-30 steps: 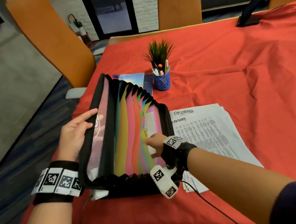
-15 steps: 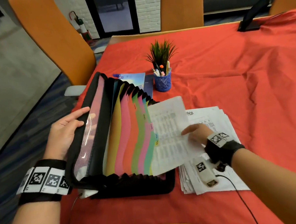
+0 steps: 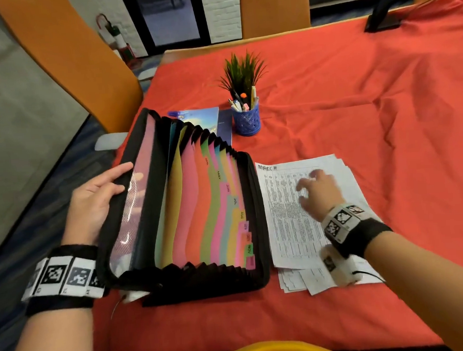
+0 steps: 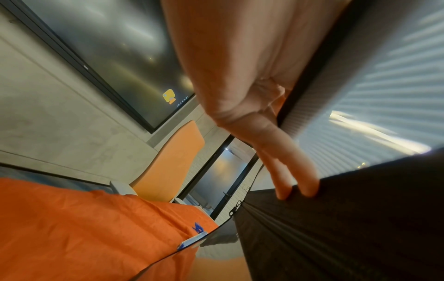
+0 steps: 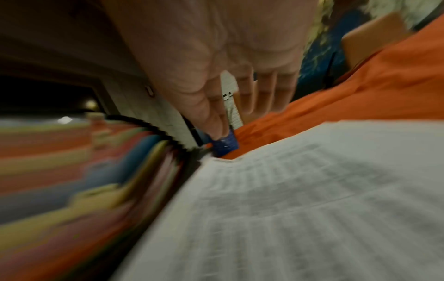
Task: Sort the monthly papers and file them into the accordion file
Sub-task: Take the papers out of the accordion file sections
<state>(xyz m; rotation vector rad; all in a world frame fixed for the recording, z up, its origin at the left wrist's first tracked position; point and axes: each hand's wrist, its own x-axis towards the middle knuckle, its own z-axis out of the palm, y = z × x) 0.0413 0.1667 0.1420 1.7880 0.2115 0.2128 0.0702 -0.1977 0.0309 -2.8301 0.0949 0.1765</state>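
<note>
With the left hand gripping the black, rainbow-pocketed accordion file's flap open, the right hand, fingers loosely spread and empty, should pinch only the white printed "MARCH" sheet topping the paper stack just right of the file.

Worktop draped in wrinkled red-orange cloth. Orange chairs at its left and far sides. Grey floor at left; white brick wall beyond, flanking a dark glazed doorway. Fire extinguisher beside doorway. Dim indoor light.
</note>
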